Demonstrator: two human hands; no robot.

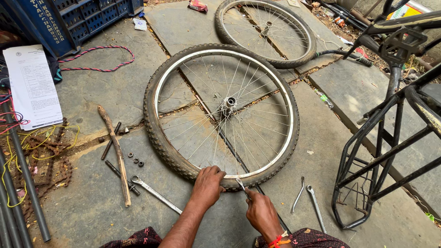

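Left hand [207, 183] pressing tyre [161, 138] beside right hand's [261, 210] closed grip on lever [241, 185]; slipping lever could jab fingers.

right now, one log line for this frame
left hand: pressing on tyre of near wheel | right hand: holding metal lever at rim | spanners: on ground at right
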